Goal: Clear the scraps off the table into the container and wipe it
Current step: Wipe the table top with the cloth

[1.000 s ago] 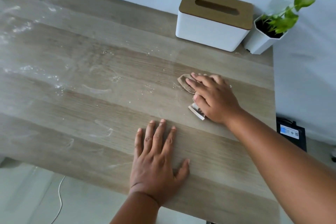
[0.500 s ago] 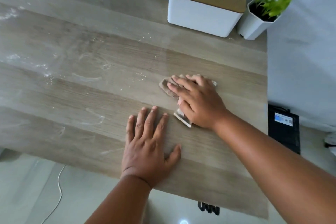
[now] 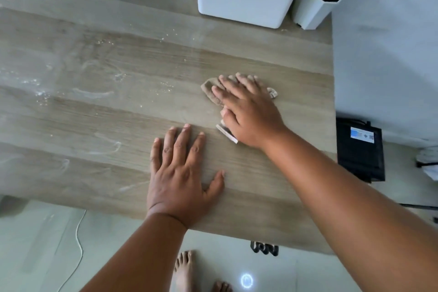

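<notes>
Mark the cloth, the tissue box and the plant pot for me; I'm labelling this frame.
cloth (image 3: 209, 90): head view, on its bare left edge beyond the fingertips.
tissue box (image 3: 241, 0): head view, on its white front wall.
plant pot (image 3: 310, 10): head view, on its white side.

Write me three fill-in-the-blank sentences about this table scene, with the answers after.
1. The right hand presses a brown ____ onto the table.
2. The left hand lies ____ on the wood, holding nothing.
3. The potted plant stands to the ____ of the white tissue box.

Answers: cloth; flat; right
</notes>
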`<act>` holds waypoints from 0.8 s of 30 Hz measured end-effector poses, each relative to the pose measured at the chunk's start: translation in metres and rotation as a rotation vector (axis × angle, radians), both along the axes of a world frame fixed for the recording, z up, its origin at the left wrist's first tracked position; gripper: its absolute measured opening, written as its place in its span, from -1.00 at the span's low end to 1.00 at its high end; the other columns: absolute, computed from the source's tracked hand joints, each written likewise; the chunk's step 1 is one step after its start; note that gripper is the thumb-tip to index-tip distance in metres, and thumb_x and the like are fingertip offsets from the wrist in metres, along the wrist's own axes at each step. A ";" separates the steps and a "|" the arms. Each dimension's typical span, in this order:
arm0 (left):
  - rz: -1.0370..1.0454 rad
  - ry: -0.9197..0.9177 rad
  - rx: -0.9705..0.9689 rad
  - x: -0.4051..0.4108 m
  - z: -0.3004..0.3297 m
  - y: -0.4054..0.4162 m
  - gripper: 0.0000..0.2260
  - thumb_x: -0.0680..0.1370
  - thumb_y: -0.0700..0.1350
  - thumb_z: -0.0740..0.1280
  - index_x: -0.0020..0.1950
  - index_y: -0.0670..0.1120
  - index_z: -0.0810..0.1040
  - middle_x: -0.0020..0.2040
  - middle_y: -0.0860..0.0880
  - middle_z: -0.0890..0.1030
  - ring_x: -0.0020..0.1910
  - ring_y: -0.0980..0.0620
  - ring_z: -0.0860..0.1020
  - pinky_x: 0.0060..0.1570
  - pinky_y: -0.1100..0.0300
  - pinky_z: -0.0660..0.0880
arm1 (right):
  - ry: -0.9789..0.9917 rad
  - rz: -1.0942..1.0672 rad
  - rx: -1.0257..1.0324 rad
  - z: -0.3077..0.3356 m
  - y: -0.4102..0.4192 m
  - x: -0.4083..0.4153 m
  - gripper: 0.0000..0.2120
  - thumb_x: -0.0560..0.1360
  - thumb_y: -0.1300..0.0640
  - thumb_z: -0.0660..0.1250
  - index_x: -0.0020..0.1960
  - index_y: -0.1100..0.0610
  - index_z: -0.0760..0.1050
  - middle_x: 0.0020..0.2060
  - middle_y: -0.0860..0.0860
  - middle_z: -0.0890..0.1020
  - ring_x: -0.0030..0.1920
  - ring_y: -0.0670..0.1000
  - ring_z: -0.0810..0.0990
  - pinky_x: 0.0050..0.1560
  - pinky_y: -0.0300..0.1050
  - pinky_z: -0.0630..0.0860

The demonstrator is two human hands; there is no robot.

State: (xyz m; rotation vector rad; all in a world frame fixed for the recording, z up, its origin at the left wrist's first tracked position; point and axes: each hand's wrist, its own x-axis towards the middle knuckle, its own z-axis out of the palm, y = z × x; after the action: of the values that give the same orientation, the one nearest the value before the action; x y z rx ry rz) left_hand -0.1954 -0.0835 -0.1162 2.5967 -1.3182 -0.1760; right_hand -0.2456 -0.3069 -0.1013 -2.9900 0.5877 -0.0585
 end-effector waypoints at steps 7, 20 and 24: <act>0.005 -0.011 -0.030 0.002 -0.003 -0.003 -0.24 0.49 0.39 0.22 0.58 -0.01 0.33 0.63 -0.09 0.24 0.66 -0.14 0.07 0.60 -0.22 0.00 | 0.053 0.154 0.010 0.005 -0.032 -0.023 -0.48 0.65 -0.05 0.12 0.60 -0.03 0.33 0.61 0.00 0.30 0.60 0.19 0.24 0.58 0.25 0.12; 0.000 -0.006 -0.030 0.000 -0.002 -0.001 -0.28 0.48 0.31 0.25 0.57 -0.01 0.34 0.63 -0.11 0.25 0.65 -0.12 0.08 0.60 -0.18 -0.02 | -0.060 -0.096 0.057 -0.006 0.054 -0.044 -0.50 0.58 -0.06 0.20 0.50 -0.03 0.47 0.56 0.00 0.40 0.55 0.21 0.32 0.55 0.28 0.13; 0.005 0.035 -0.015 -0.002 0.003 -0.002 -0.28 0.49 0.31 0.18 0.58 -0.01 0.34 0.64 -0.10 0.23 0.66 -0.12 0.05 0.62 -0.16 -0.07 | -0.103 -0.110 0.079 -0.003 0.068 -0.062 -0.49 0.61 -0.07 0.22 0.54 0.00 0.42 0.59 0.02 0.34 0.60 0.21 0.23 0.57 0.32 0.05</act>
State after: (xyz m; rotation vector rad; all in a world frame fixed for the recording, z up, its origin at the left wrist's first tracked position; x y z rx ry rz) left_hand -0.1970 -0.0852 -0.1132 2.5722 -1.2962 -0.2096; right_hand -0.3075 -0.2393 -0.1042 -2.8561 0.7234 -0.1917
